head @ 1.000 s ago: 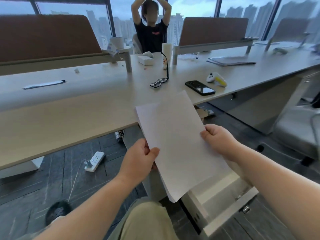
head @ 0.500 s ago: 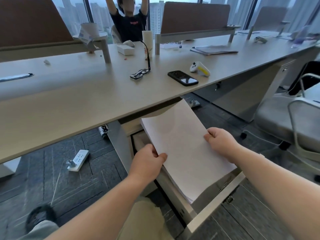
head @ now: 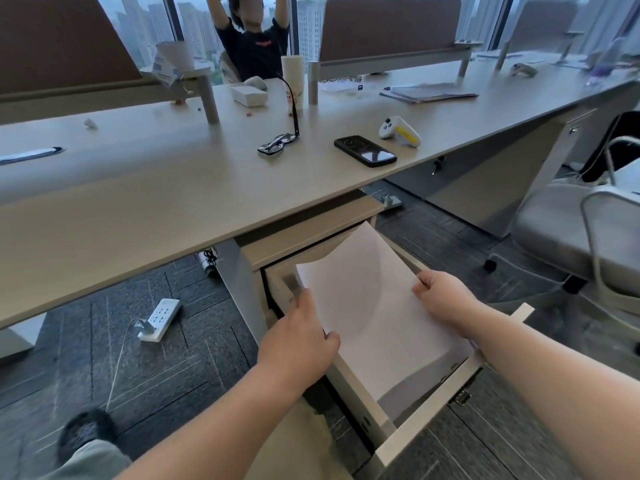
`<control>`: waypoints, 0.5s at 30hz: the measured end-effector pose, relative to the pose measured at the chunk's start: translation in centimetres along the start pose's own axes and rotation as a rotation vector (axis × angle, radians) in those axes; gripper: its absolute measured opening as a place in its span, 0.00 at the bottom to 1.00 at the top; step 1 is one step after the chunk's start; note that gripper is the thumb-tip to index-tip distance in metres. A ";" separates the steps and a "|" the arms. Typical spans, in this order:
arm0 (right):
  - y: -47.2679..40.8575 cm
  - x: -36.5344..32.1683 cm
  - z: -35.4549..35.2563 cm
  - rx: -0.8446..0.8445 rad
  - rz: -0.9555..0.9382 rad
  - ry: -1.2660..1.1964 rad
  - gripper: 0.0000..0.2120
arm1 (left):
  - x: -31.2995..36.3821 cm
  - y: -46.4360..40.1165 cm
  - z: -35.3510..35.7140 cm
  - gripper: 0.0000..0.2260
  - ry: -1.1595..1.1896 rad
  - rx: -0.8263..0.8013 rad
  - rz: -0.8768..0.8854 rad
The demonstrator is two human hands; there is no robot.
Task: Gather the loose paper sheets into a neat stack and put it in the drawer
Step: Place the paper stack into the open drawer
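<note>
The white paper stack (head: 370, 306) lies low inside the open drawer (head: 429, 407) under the desk, its far end reaching toward the cabinet opening. My left hand (head: 298, 337) grips the stack's left edge, thumb on top. My right hand (head: 443, 296) pinches the right edge with curled fingers. The near end of the stack sits down between the drawer walls. Whether the stack rests on the drawer floor is hidden.
The desk (head: 166, 209) overhangs the drawer and carries a black phone (head: 365, 150), a white and yellow controller (head: 398, 128) and glasses (head: 277, 143). A power strip (head: 159, 318) lies on the carpet at the left. A grey chair (head: 581, 233) stands at the right. A person sits across the desk.
Both hands have carried the stack from above the desk edge down into the open drawer. The view has tilted lower toward the drawer.
</note>
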State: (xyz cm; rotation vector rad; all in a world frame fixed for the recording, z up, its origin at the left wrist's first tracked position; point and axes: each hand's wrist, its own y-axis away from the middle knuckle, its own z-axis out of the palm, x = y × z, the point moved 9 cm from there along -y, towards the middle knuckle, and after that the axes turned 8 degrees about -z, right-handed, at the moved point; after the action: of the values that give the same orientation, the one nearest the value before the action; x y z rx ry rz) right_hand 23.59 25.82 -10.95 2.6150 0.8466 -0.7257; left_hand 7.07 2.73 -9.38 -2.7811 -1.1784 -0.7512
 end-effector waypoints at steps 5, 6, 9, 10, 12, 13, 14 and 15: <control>-0.9 -0.3 0.9 -0.030 0.047 0.009 0.10 | -0.8 -0.5 0.9 0.28 -0.035 -0.020 0.040; -1.1 -0.3 1.0 -0.035 0.056 0.023 0.10 | -0.9 -0.6 0.9 0.28 -0.020 -0.031 0.041; -2.0 -0.7 1.9 -0.046 0.064 0.045 0.09 | -1.0 -0.9 1.0 0.28 0.012 -0.048 0.053; -2.3 -0.9 2.3 -0.054 0.059 0.068 0.08 | -1.0 -0.9 1.0 0.28 0.019 -0.050 0.061; -2.8 -1.5 3.1 -0.084 0.060 0.107 0.06 | -1.2 -1.1 1.0 0.28 0.027 -0.053 0.073; -3.0 -1.7 3.4 -0.085 0.057 0.117 0.05 | -1.3 -1.1 1.0 0.28 0.030 -0.052 0.080; -3.3 -1.9 3.7 -0.088 0.062 0.125 0.06 | -1.3 -1.1 1.0 0.29 0.033 -0.053 0.086; -3.6 -1.8 4.0 -0.091 0.081 0.128 0.07 | -1.4 -1.2 1.1 0.29 0.037 -0.057 0.090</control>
State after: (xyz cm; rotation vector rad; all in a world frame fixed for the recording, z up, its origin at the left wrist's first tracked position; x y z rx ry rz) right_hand 18.65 26.14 -13.74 2.6186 0.7840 -0.4917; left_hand 5.85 2.87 -11.12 -2.8308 -1.0340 -0.8362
